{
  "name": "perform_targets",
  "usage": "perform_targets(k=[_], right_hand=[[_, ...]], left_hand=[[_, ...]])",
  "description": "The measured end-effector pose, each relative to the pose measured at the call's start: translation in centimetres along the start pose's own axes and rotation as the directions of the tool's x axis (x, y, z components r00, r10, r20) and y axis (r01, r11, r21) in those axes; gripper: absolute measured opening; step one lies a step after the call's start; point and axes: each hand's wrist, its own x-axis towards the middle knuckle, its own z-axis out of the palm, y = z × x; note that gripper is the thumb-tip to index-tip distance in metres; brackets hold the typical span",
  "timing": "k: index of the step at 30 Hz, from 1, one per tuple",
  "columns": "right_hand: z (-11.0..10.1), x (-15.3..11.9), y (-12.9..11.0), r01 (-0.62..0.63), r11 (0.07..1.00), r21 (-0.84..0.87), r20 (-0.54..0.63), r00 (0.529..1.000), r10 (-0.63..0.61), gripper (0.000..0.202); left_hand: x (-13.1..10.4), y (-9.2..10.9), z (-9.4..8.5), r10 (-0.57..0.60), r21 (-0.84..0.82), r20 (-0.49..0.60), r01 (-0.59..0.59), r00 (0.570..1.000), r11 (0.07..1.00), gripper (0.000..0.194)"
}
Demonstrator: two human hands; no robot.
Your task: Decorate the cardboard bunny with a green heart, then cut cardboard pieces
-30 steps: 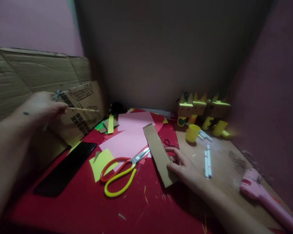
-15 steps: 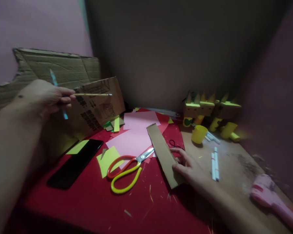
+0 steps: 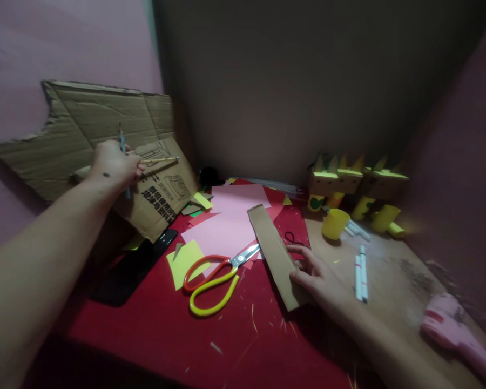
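Right hand (image 3: 316, 276), right of centre: thumb and fingers clamped on the cardboard strip (image 3: 272, 251); steady edge pressure advised. Left hand (image 3: 115, 163), left of frame: fingers together on pencil (image 3: 162, 160) and blue pen (image 3: 122, 142); tips best kept off the printed cardboard (image 3: 162, 197), which now overlaps the phone (image 3: 123, 278), unlike earlier.

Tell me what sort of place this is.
Probably a craft workspace, perhaps in a home, though the pictures don't settle that. The scissors among coloured paper, the markers and the cardboard strip at the right hand point to it.
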Motion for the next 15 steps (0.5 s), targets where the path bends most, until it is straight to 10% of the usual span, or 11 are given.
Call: perform_targets(k=[10,12,15], right_hand=[[0.2,-0.1,0.4,-0.035,0.997,0.069,0.02,0.999,0.033,0.059],[0.2,-0.2,0.3,-0.039,0.998,0.056,0.019,0.999,0.038,0.058],[0.0,-0.5,0.2,-0.057,0.998,-0.033,-0.001,0.998,0.057,0.054]], left_hand=[[-2.9,0.8,-1.1,0.058,-0.325,0.237,0.023,0.97,0.945,0.006],[-4.1,0.7,-0.4,0.104,-0.434,0.384,0.08,0.917,0.897,0.007],[-6.8,0.5,1.3,0.152,-0.516,0.666,0.303,0.73,0.801,0.013]])
